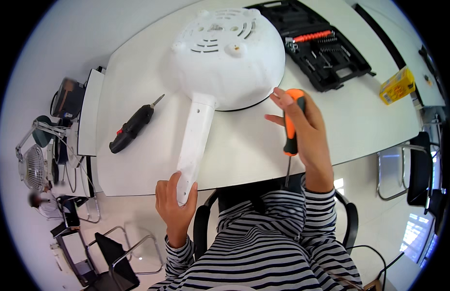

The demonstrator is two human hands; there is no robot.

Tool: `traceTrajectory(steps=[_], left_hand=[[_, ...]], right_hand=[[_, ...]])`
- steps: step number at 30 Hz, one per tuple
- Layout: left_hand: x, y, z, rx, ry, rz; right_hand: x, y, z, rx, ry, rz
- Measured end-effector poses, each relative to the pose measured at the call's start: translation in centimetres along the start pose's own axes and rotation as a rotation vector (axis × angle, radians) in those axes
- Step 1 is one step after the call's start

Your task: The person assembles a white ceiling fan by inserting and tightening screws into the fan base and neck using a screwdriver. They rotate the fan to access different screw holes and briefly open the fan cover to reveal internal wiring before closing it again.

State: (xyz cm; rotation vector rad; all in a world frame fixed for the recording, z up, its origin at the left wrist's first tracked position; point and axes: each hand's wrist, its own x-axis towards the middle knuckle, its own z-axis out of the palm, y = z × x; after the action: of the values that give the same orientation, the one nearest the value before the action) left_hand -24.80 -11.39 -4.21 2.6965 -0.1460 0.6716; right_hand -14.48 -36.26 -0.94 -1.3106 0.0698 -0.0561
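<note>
A white electric cooking pot (pixel 225 68) lies upside down on the table, its vented, footed base facing up. Its long white handle (pixel 196 140) points toward me. The fingers and thumb of my left hand (pixel 175 203) grip the handle's end. In my right hand (pixel 307 128) is an orange and black screwdriver (pixel 291 126), held against the palm with some fingers extended. The screwdriver's shaft points down toward my lap, away from the pot. A black cordless screwdriver (pixel 132 128) with a red switch lies left of the handle, its bit pointing toward the pot.
An open black tool case (pixel 327 75) with bits and a red flexible shaft (pixel 312 36) sits behind the pot to the right. A yellow box (pixel 397 86) stands near the right edge of the white table (pixel 249 160). Black chairs (pixel 419 165) and a fan (pixel 33 167) are farther off.
</note>
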Motion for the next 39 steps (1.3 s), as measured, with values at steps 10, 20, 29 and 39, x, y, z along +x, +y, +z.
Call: traceTrajectory(steps=[10, 20, 29, 39], left_hand=[[1.6, 2.0, 2.7, -0.06, 0.113, 0.005], [0.0, 4.1, 4.3, -0.279, 0.046, 0.014], [-0.3, 1.8, 4.4, -0.511, 0.039, 0.096], [-0.4, 1.7, 4.5, -0.563, 0.037, 0.069]], right_hand=[[4.5, -0.6, 1.9, 0.079, 0.075, -0.032], [0.4, -3.3, 0.9, 0.246, -0.288, -0.332], [-2.6, -5.2, 5.9, 0.386, -0.7, -0.435], [-3.3, -3.5, 7.7, 0.276, -0.757, -0.408]])
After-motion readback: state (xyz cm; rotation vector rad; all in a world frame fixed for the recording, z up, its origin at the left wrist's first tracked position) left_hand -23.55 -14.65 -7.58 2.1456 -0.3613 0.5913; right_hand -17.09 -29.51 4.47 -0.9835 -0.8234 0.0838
